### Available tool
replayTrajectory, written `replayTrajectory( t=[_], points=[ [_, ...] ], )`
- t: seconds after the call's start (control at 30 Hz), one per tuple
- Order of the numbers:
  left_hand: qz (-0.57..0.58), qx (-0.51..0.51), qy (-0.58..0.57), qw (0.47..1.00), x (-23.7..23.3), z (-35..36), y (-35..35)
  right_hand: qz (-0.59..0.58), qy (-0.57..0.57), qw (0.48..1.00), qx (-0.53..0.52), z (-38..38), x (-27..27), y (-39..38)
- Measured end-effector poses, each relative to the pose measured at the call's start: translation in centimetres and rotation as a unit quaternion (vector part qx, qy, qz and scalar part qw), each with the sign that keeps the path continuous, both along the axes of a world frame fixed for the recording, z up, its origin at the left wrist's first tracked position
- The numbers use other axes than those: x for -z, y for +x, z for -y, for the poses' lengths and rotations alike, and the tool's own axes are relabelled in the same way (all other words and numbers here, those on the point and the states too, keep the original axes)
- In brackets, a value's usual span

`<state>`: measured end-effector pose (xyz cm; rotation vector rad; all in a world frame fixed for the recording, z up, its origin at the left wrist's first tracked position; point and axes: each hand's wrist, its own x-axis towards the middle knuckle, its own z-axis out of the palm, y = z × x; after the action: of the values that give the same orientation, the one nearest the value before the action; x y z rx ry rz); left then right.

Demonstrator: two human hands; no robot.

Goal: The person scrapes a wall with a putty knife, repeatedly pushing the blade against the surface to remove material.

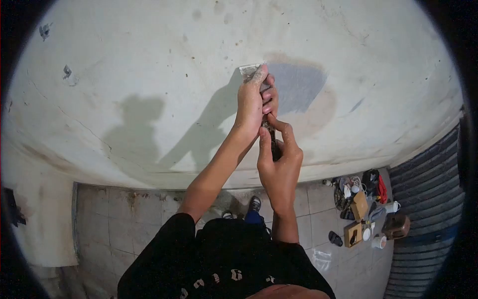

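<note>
A putty knife (249,70) with a whitish, smeared blade is held up in front of the wall (199,45). My left hand (252,102) is closed round its upper part, thumb up along the blade and fingers curled behind. Just below, my right hand (280,162) pinches the dark, stained handle (270,130) between thumb and forefinger. Right beside the blade, a grey patch (296,84) covers part of the wall, with a brownish stain around its edge. Pale smears mark my left thumb.
Chipped spots (67,72) and a thin crack (84,127) mark the wall's left side. On the tiled floor (323,219) at the lower right lie a sandal (335,238), cardboard boxes (352,234), cups and bags. A ribbed shutter (423,199) stands at the right.
</note>
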<state>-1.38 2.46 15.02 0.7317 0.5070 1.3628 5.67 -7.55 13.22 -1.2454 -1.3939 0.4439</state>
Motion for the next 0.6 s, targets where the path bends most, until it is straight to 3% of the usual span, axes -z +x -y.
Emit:
replayTrajectory(
  t=[0.23, 0.37, 0.5, 0.6],
  points=[
    [0.003, 0.002, 0.001, 1.0, -0.4, -0.2, 0.0, 0.009, 0.038, 0.999, -0.001, -0.2, 0.2, 0.1],
    [-0.013, 0.012, -0.01, 1.0, 1.0, -0.5, -0.2, 0.02, -0.038, 0.999, 0.002, 0.6, 1.3, 0.0],
    [-0.006, -0.004, 0.006, 1.0, -0.9, -0.2, -0.1, -0.002, 0.019, 1.0, 0.001, -0.2, 0.3, -0.1],
    [-0.019, -0.003, -0.022, 1.0, 1.2, 0.4, 0.0, -0.006, -0.01, 1.0, 0.0, 0.2, 2.3, 0.1]
  ],
)
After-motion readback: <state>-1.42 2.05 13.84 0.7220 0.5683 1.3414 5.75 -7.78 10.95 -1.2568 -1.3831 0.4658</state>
